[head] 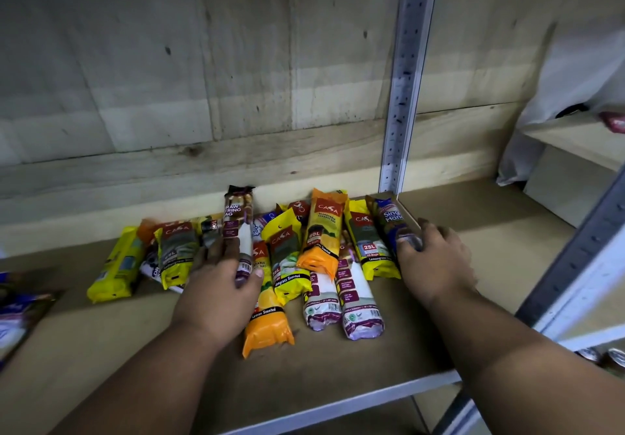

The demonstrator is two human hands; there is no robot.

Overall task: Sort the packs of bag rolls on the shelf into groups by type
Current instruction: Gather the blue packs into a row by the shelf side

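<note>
Now, your left hand [216, 286] grips white drawstring pack [244, 252], fingers closed round it, long axis 12-to-6. Right hand [436, 259] clasps blue pack [392, 221] at pile's 3 o'clock edge. Packs mixed on shelf [355, 360]; matching white packs [341, 296] at 4 o'clock from left hand.

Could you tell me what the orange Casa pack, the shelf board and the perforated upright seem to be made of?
Orange Casa pack: thin glossy plastic film, judging by its crinkles and sheen. Shelf board: probably matte fibreboard or similar pressed wood, plain brown with no visible grain. Perforated upright: looks like grey painted or galvanised metal, with rows of punched holes.
</note>
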